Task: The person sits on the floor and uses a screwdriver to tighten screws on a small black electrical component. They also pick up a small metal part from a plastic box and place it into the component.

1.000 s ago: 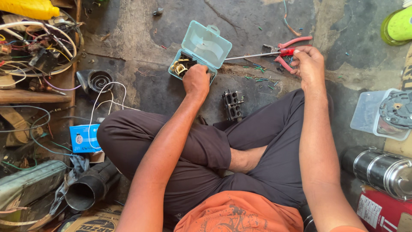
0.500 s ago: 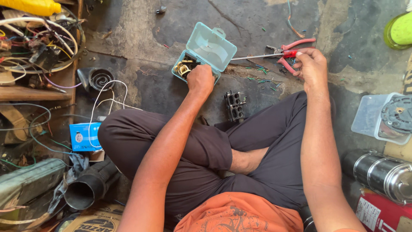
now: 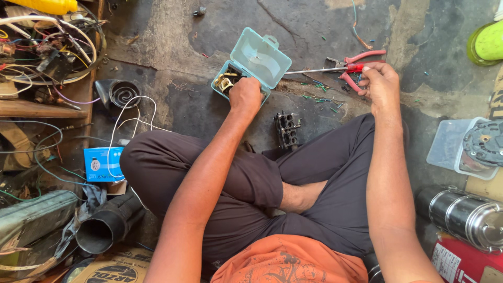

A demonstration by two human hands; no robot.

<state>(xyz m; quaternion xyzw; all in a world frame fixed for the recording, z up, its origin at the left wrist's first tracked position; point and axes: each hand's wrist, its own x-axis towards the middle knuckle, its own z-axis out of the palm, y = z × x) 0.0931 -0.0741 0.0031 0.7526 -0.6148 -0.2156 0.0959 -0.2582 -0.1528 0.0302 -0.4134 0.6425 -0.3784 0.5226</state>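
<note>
A person is sitting cross-legged on a concrete floor, their left hand reaching into a small teal box (lid open) lying mid-floor, fingers hidden inside; their right hand is closing around a red-handled screwdriver beside red pliers

Translucent teal plastic box; shiny metal screwdriver shaft; rough concrete floor.

Looking like a small floor-level electrical repair workshop: sitting cross-legged on a cracked, stained concrete floor, with tangled white and coloured wires piling up on a wooden shelf, red-handled pliers, snipped green wire bits and a black ribbed hose lying about.
</note>
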